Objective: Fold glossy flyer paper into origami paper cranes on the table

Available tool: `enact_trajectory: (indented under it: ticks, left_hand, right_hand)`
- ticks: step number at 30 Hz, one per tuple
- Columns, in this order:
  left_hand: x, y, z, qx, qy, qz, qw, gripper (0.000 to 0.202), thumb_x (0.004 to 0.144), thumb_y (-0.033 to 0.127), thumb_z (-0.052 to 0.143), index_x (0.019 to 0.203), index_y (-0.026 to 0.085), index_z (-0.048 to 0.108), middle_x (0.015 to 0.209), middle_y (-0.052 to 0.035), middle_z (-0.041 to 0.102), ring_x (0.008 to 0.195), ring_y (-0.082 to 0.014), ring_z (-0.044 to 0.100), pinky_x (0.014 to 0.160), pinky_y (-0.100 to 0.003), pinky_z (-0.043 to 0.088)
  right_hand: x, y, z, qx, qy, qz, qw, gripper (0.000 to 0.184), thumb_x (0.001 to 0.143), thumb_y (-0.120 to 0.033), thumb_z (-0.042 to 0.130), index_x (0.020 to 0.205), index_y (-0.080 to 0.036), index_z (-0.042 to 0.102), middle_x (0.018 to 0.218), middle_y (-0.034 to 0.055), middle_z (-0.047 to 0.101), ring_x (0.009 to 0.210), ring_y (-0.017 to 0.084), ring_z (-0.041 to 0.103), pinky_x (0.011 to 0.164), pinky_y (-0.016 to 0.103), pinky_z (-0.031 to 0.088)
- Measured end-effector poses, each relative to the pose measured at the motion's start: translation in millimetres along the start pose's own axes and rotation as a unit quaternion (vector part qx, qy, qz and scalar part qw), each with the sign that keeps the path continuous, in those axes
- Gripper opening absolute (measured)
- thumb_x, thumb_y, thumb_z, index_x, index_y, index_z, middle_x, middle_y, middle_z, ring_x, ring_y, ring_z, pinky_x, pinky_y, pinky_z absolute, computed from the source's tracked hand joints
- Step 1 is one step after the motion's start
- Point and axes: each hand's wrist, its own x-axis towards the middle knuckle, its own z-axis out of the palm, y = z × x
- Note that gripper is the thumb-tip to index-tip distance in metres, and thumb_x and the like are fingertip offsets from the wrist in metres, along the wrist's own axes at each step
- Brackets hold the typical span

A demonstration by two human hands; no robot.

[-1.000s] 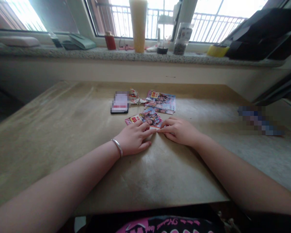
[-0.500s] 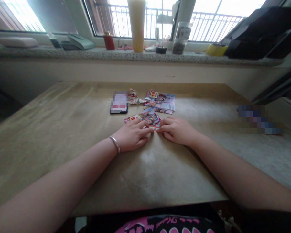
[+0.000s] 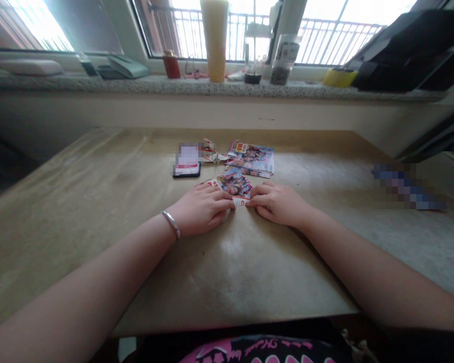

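Observation:
A colourful printed paper flyer (image 3: 232, 187) lies on the table between my hands, its near edge showing a white strip with red print. My left hand (image 3: 200, 209), with a silver bangle at the wrist, rests flat over the flyer's left part, fingers stretched out and pressing on it. At the right near corner, my right hand (image 3: 274, 202) has its thumb and curled fingers pinched on the flyer. Just behind lies a stack of similar flyers (image 3: 251, 159). To its left are a crumpled or folded paper piece (image 3: 214, 153) and a phone (image 3: 187, 162).
The table (image 3: 227, 282) runs back to a wall under a stone windowsill (image 3: 136, 86). On the sill stand a red bottle (image 3: 171, 64), a tall yellowish cylinder (image 3: 215, 43), a clear container (image 3: 282, 63) and a black bag (image 3: 404, 55). A blurred flat item (image 3: 406, 187) lies at the right.
My left hand has slid slightly left along the flyer's near edge, uncovering more of the white strip. My right hand has stayed at the corner.

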Motion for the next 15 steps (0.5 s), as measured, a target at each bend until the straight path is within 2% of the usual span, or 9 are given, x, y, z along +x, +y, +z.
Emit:
enact_trajectory:
  ticks: [9, 15]
  left_hand:
    - [-2.1, 0.7, -2.9, 0.006, 0.009, -0.004, 1.0, 0.03, 0.093, 0.029, 0.042, 0.114, 0.028, 0.062, 0.116, -0.0028, 0.062, 0.112, -0.0212, 0.053, 0.105, -0.041, 0.032]
    - [-6.8, -8.0, -7.4, -0.019, 0.001, 0.002, 1.0, 0.029, 0.093, 0.028, 0.042, 0.11, 0.028, 0.064, 0.117, -0.0004, 0.063, 0.112, -0.0197, 0.053, 0.107, -0.039, 0.03]
  right_hand:
    - [0.2, -0.6, -0.7, -0.003, 0.007, -0.001, 1.0, 0.027, 0.085, -0.017, 0.048, 0.098, -0.025, 0.071, 0.099, 0.0053, 0.067, 0.09, 0.018, 0.057, 0.076, 0.029, 0.044]
    - [0.8, -1.7, -1.9, -0.002, 0.001, 0.0, 1.0, 0.027, 0.086, -0.018, 0.048, 0.097, -0.025, 0.072, 0.1, 0.0052, 0.067, 0.089, 0.018, 0.058, 0.076, 0.029, 0.044]
